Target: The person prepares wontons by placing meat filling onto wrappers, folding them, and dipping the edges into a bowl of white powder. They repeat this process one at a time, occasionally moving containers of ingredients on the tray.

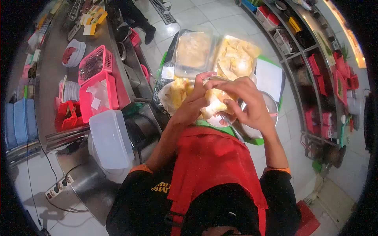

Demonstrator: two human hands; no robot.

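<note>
A thin, pale yellow dough wrapper [215, 104] is held up between my two hands. My left hand [191, 105] grips its left side, with the thumb on the near face. My right hand [251, 103] pinches the right side between thumb and curled fingers. Anything inside the wrapper is hidden. More yellow wrappers [178, 93] lie on paper just left of my hands. Beyond them, a clear tub [192, 70] holds a smooth beige mass, and folded yellow dough pieces [235, 55] fill another tray. A round metal bowl [272, 103] is partly covered by my right hand.
Green board edges [258, 141] show under the things, with a white sheet [269, 78] at right. Left, a steel counter [51, 98] bears pink baskets [105, 59] and plates; a translucent box [111, 139] is nearer. Shelves [301, 51] stand right. Another person's leg [136, 17] is beyond the counter.
</note>
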